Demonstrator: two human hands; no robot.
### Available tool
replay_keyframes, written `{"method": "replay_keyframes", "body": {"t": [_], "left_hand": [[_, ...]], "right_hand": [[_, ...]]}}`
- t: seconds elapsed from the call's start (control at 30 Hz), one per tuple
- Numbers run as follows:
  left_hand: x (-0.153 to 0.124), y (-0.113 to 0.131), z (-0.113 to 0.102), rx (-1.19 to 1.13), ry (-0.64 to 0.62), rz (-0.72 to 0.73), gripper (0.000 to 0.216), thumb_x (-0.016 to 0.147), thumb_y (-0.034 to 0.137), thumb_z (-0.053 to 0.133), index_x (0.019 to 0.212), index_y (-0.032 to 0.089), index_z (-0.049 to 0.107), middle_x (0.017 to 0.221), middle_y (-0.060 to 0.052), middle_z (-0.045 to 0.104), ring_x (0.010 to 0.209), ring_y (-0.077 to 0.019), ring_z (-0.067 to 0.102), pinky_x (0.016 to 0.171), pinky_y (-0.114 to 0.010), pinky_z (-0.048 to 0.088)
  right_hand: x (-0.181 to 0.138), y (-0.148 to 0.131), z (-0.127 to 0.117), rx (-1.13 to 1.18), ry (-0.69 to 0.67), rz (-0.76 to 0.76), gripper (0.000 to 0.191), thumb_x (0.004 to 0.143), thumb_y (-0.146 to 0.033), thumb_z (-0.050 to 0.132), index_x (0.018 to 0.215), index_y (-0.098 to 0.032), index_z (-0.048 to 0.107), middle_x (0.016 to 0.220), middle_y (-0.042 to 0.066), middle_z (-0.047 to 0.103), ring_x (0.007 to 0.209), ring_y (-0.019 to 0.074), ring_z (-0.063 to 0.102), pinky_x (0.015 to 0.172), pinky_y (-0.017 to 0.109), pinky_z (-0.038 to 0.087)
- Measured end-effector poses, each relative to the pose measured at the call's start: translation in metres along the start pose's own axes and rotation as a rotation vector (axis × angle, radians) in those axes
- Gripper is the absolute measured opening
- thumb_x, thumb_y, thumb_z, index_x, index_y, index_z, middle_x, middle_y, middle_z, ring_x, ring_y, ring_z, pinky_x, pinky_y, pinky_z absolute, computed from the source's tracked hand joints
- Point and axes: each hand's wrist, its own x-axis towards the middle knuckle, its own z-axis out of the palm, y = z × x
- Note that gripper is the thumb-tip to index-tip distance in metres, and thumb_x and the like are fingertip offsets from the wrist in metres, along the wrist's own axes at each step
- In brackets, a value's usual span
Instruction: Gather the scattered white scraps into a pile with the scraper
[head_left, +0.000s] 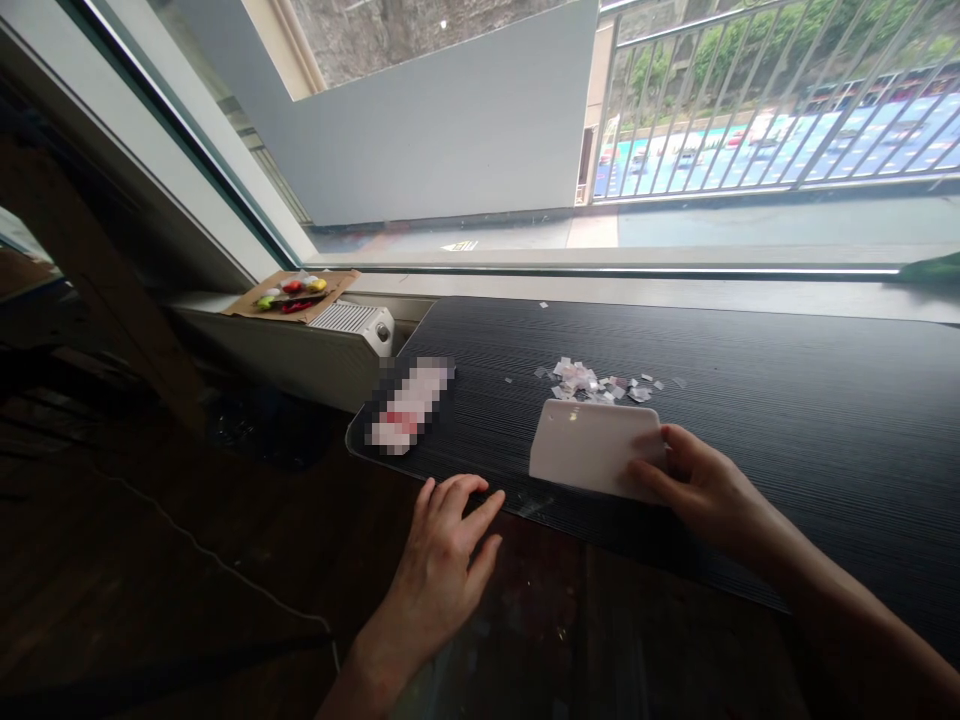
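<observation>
My right hand (pixel 694 470) grips the right end of a glossy white rectangular plate (pixel 589 445), thumb on the near face. The plate is tilted over the black wood-grain table (pixel 750 390), its broad face toward me. Just behind its far edge lies a small heap of torn white paper scraps (pixel 576 378), with a few strays to its right. At the table's near edge my left hand (pixel 450 545) has its fingers spread and holds nothing. Whether its fingertips touch the edge, I cannot tell.
A pixelated pink-and-white item (pixel 412 405) lies at the table's left end. Beyond it, a cardboard sheet (pixel 341 285) with colourful small items rests by a white radiator (pixel 352 322). A window runs along the back. A pale cable (pixel 225 562) crosses the dark floor at left.
</observation>
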Motion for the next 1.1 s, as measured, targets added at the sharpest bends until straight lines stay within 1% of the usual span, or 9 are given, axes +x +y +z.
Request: {"method": "replay_keyframes", "body": {"t": [0.17,0.3,0.43,0.6,0.77,1.0,1.1], "left_hand": [[-0.003,-0.001,-0.003,0.025,-0.051,0.028,0.047,0.084,0.01,0.052,0.129,0.021,0.056,0.126,-0.011,0.057,0.122,-0.028,0.052,0.108,-0.057,0.038],[-0.003,0.002,0.0,0.025,-0.032,0.003,0.045,0.085,0.012,0.052,0.129,0.021,0.055,0.125,-0.011,0.056,0.121,-0.0281,0.051,0.108,-0.058,0.037],[0.0,0.008,0.003,0.006,-0.023,0.011,0.043,0.085,0.011,0.053,0.125,0.023,0.058,0.122,-0.01,0.056,0.118,-0.0272,0.053,0.107,-0.058,0.038],[0.002,0.009,0.002,-0.011,-0.028,0.017,0.041,0.085,0.011,0.053,0.124,0.023,0.059,0.121,-0.01,0.057,0.118,-0.0271,0.053,0.108,-0.058,0.037],[0.002,0.003,0.003,-0.009,-0.006,-0.001,0.039,0.086,0.011,0.053,0.123,0.023,0.059,0.12,-0.009,0.057,0.116,-0.0269,0.053,0.107,-0.058,0.038],[0.001,0.001,0.004,-0.003,-0.015,0.004,0.041,0.086,0.011,0.051,0.125,0.023,0.058,0.121,-0.01,0.056,0.118,-0.0268,0.053,0.108,-0.058,0.036],[0.002,0.001,0.003,-0.004,-0.013,0.011,0.043,0.085,0.009,0.05,0.125,0.023,0.058,0.121,-0.01,0.056,0.117,-0.0268,0.053,0.108,-0.058,0.037]], "right_hand": [[0.005,-0.009,0.006,0.005,-0.064,-0.027,0.016,0.074,-0.034,0.066,0.084,-0.022,0.06,0.076,0.001,0.072,0.068,0.0199,0.068,0.059,0.029,0.056],[-0.006,-0.011,0.005,0.059,-0.13,0.007,0.014,0.075,-0.033,0.064,0.083,-0.023,0.059,0.074,0.001,0.072,0.068,0.0195,0.068,0.058,0.028,0.056],[-0.014,-0.005,-0.005,0.013,-0.123,0.0,0.017,0.077,-0.036,0.064,0.085,-0.022,0.059,0.075,0.001,0.07,0.067,0.0196,0.066,0.058,0.029,0.055],[-0.012,0.006,-0.015,-0.049,-0.029,0.011,0.02,0.077,-0.04,0.063,0.087,-0.022,0.058,0.08,0.003,0.07,0.071,0.0211,0.067,0.061,0.031,0.055],[-0.01,0.0,-0.009,-0.034,-0.078,0.013,0.018,0.075,-0.038,0.063,0.084,-0.022,0.06,0.078,0.003,0.071,0.069,0.0214,0.067,0.059,0.031,0.056],[-0.019,-0.005,-0.007,-0.039,-0.114,-0.004,0.018,0.077,-0.038,0.063,0.084,-0.022,0.059,0.074,0.003,0.069,0.066,0.0198,0.065,0.057,0.029,0.055],[-0.02,-0.005,-0.008,-0.055,-0.087,-0.005,0.017,0.079,-0.038,0.061,0.086,-0.022,0.058,0.074,0.002,0.069,0.065,0.0189,0.065,0.056,0.028,0.054]]}}
